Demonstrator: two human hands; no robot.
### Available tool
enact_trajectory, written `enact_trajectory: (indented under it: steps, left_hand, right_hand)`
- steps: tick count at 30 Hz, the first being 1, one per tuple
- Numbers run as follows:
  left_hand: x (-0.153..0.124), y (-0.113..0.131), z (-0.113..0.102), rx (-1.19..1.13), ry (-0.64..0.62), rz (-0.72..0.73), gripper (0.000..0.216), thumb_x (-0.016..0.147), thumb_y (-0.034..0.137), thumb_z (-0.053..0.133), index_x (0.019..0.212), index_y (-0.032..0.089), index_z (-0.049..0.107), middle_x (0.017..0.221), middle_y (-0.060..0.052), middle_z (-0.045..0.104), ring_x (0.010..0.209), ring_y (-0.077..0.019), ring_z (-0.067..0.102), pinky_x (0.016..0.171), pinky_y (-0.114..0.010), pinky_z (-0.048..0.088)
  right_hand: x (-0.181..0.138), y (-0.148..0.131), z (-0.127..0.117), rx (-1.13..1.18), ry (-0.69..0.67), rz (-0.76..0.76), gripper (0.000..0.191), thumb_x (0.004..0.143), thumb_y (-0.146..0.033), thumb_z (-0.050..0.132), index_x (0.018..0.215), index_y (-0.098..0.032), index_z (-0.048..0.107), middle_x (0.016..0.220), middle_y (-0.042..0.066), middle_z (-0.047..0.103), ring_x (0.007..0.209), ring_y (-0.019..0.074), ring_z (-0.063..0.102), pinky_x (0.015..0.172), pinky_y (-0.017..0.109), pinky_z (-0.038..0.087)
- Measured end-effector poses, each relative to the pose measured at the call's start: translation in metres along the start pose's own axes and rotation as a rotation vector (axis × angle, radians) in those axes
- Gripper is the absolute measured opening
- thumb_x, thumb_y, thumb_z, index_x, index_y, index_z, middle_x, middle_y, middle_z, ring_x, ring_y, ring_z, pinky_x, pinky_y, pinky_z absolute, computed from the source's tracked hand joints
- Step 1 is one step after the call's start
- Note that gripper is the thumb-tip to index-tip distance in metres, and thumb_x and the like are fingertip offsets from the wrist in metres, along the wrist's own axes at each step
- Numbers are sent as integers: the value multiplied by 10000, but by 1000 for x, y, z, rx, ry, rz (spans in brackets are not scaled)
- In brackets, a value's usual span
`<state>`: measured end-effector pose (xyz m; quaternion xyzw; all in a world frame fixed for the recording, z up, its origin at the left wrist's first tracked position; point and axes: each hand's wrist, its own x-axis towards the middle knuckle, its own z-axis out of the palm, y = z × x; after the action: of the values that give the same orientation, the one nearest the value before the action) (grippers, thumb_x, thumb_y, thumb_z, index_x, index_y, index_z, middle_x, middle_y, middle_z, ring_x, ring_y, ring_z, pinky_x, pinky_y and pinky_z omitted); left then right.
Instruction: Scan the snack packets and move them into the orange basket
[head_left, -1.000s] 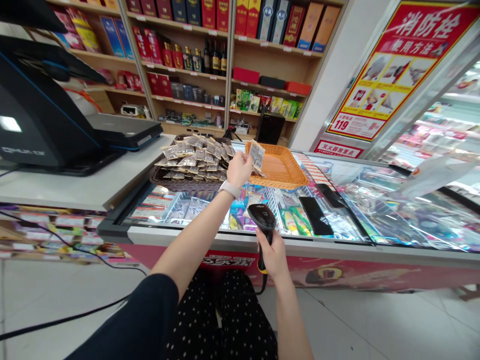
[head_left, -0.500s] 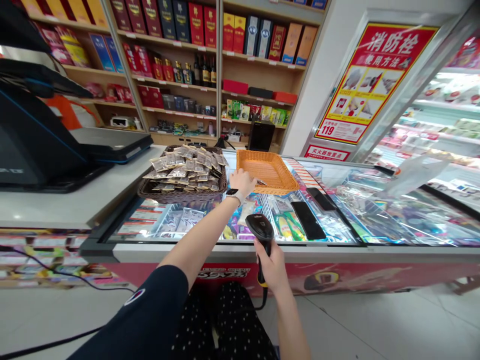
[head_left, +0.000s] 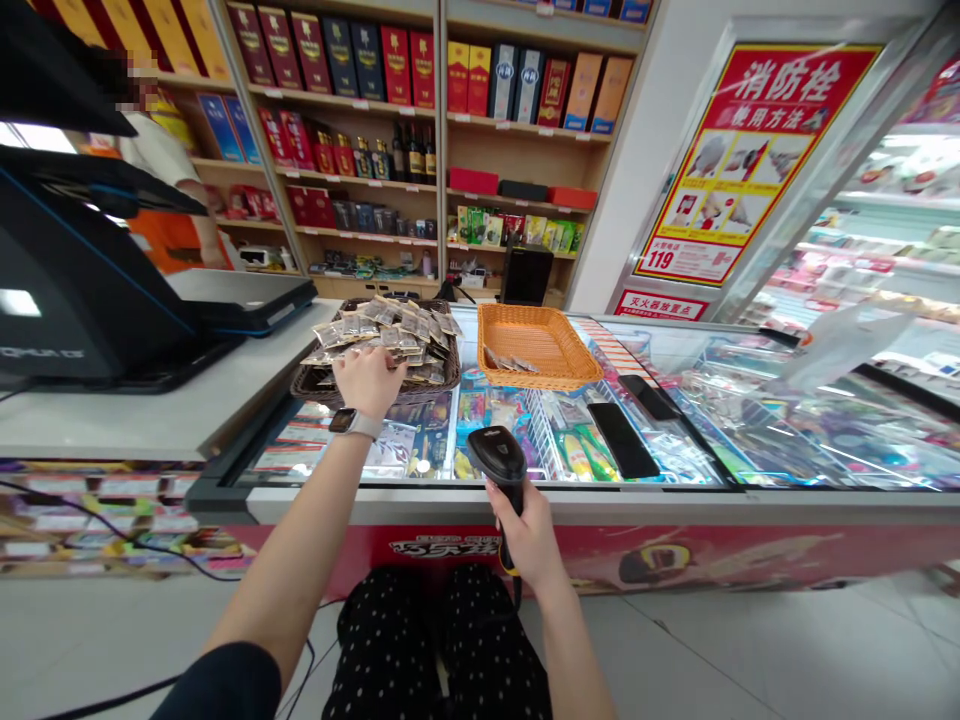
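My left hand (head_left: 371,380) reaches over the near rim of a dark wicker basket (head_left: 307,381). The basket is heaped with small silver snack packets (head_left: 390,328), and my fingers curl onto those at the front of the pile. My right hand (head_left: 529,535) grips the handle of a black barcode scanner (head_left: 495,462), held upright at the freezer's front edge. An orange woven basket (head_left: 559,350) stands to the right of the dark one, with a few packets (head_left: 510,362) lying in its near left corner.
Both baskets rest on the glass lid of a chest freezer (head_left: 675,470), beside two flat black devices (head_left: 622,440). A black till terminal (head_left: 75,290) stands on the white counter (head_left: 150,415) at the left. Behind it is a person in orange (head_left: 165,215); shelves of boxes (head_left: 420,70) line the back wall.
My left hand dropped the packet it held into the orange basket, then swung left to the pile in the dark basket. The scanner hand barely moved.
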<state>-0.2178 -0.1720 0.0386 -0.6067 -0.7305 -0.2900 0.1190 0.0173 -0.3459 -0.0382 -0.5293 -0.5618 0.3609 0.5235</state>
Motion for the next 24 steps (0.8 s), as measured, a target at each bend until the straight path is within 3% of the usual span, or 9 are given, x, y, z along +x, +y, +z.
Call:
enact_trajectory:
  steps: [4,8,15,19,24]
  left_hand:
    - [-2,-5,-9,-43,38,-16,280,883,417,526,921,204,704,1100,-163,709,1143,-397,549,992,-512,335]
    - [17,-3,-9,-22,74,-90,477,915,504,428,1047,152,721,1215,-225,665,1224,-453,487,1023,-570,305]
    - [56,14,8,49,-72,-187,683,805,577,550,1192,27,669,1343,-348,566,1300,-545,385,1019,-645,278]
    - [63,22,10,73,-160,-192,646,754,593,600,1076,46,721,1306,-346,593,1324,-564,352,1002,-655,279]
    - [64,26,0,19,-181,-180,381,775,444,576,852,108,737,1091,-288,701,1224,-487,499,1034,-593,294]
  right_hand:
    - [-2,-3,-4,0,-17,6,443,916,-570,593,954,-147,720,599,3,612,559,194,540,574,289,439]
    - [-3,-7,-7,-15,-47,10,423,936,-546,588,965,-143,713,639,14,638,573,194,549,585,290,439]
    - [-5,-9,-5,-6,-57,-2,397,943,-529,588,956,-150,705,659,17,669,594,201,585,571,282,443]
    - [-6,-10,-7,-11,-58,3,382,951,-515,583,990,-155,707,677,19,677,601,201,590,572,282,447]
    - [-6,-11,-10,-30,-56,-2,379,955,-509,577,986,-156,710,684,18,671,609,197,579,605,292,455]
